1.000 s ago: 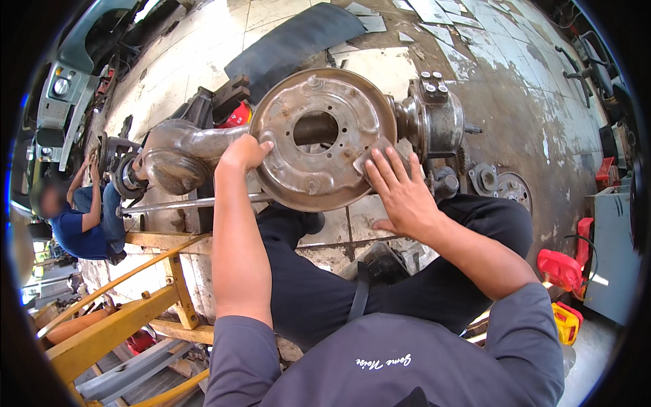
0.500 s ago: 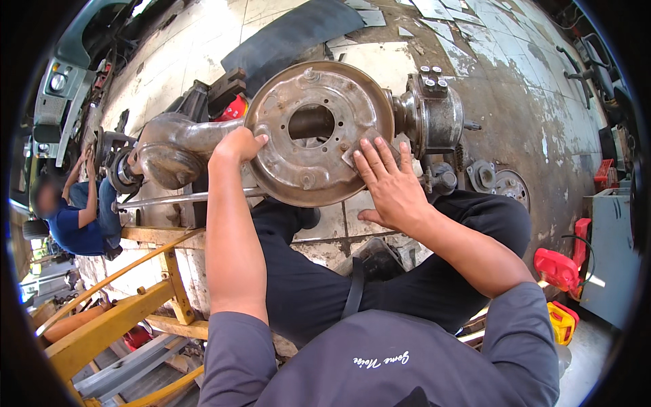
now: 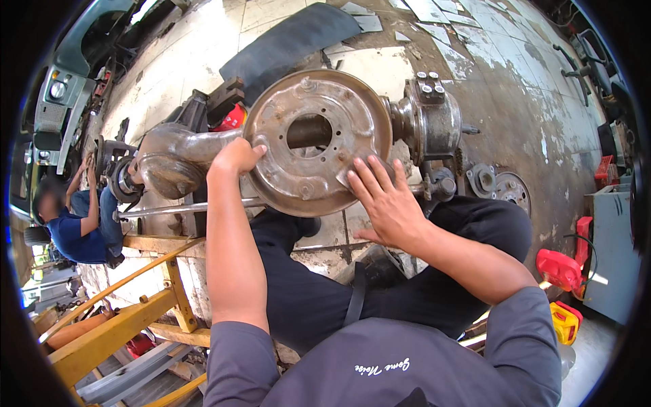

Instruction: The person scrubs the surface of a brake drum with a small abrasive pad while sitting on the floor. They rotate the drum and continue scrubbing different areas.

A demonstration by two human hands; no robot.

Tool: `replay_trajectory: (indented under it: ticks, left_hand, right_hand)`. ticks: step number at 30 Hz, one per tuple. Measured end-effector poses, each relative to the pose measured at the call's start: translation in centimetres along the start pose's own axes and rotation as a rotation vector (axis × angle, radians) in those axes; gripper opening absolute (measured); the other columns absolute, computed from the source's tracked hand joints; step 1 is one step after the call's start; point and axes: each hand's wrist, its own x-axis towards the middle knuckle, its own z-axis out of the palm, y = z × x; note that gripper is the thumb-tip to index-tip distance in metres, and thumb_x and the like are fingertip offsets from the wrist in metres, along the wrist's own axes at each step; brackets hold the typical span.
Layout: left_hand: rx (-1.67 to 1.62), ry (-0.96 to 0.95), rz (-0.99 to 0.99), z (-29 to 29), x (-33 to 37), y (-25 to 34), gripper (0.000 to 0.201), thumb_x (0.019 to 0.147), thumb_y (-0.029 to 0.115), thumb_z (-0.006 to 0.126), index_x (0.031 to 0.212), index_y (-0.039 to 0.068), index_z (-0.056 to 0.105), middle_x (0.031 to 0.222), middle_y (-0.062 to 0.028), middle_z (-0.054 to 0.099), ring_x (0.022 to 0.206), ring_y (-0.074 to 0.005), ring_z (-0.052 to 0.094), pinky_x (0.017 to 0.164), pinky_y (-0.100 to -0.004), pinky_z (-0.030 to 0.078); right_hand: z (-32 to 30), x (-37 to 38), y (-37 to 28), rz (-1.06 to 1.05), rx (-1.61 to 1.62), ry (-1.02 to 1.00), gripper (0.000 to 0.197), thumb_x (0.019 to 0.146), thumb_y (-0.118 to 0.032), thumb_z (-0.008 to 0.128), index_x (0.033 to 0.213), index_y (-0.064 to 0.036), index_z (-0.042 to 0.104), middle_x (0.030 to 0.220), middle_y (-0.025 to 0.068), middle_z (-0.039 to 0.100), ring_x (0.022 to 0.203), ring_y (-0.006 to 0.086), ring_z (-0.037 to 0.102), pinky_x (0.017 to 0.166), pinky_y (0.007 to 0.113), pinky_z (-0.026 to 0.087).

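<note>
A round, rust-brown brake backing plate (image 3: 302, 169) with a large centre hole stands tilted before me, in front of an axle housing (image 3: 173, 163). My left hand (image 3: 237, 157) grips its left rim, thumb on the face and the other fingers hidden behind the edge. On the lower right of the face, my right hand (image 3: 388, 203) lies with fingers spread. Under those fingertips it presses a small brownish sheet that looks like sandpaper (image 3: 343, 176), mostly covered by the hand. Right of the plate is a metal hub (image 3: 434, 122) with bolts on top.
A yellow frame (image 3: 115, 325) stands at lower left, and a person in blue (image 3: 74, 227) sits beyond it. A dark curved panel (image 3: 291, 51) lies on the tiled floor. Flanged metal parts (image 3: 510, 190) rest at right, near a red stand (image 3: 559, 269) and a grey cabinet (image 3: 614, 251).
My right hand has slid slightly down and left over the plate with the sheet under it. My left hand keeps its hold on the rim. The view has shifted a little.
</note>
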Motion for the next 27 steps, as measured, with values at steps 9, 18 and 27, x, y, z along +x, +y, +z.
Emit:
replay_trajectory:
  ticks: [9,18,27]
  left_hand:
    - [-0.016,0.059,0.030,0.3,0.3,-1.5,0.063,0.097,0.050,0.063,0.100,-0.012,0.072,0.092,-0.0302,0.073,0.094,-0.0409,0.073,0.089,-0.0472,0.054]
    - [-0.028,0.022,0.013,0.2,0.6,-1.3,0.058,0.097,0.046,0.066,0.111,-0.010,0.071,0.086,-0.0237,0.072,0.081,-0.0319,0.070,0.081,-0.0440,0.053]
    - [-0.008,-0.030,-0.023,-0.4,0.0,-0.4,0.055,0.099,0.041,0.066,0.123,-0.009,0.067,0.103,-0.0286,0.073,0.098,-0.0381,0.071,0.091,-0.0447,0.051]
  right_hand:
    - [-0.4,0.0,-0.7,-0.024,-0.005,-0.035,0.111,0.082,-0.067,0.069,0.161,-0.0015,0.028,0.168,0.0190,0.026,0.156,0.0383,0.021,0.125,0.062,0.015]
    - [0.5,0.0,-1.3,-0.046,0.036,-0.027,0.107,0.088,-0.065,0.064,0.158,0.0065,0.027,0.166,0.0261,0.024,0.156,0.0394,0.021,0.127,0.052,0.017]
    - [0.2,-0.2,-1.5,-0.067,0.061,-0.009,0.105,0.086,-0.061,0.069,0.158,0.0044,0.030,0.166,0.0233,0.026,0.156,0.0374,0.022,0.127,0.050,0.018]
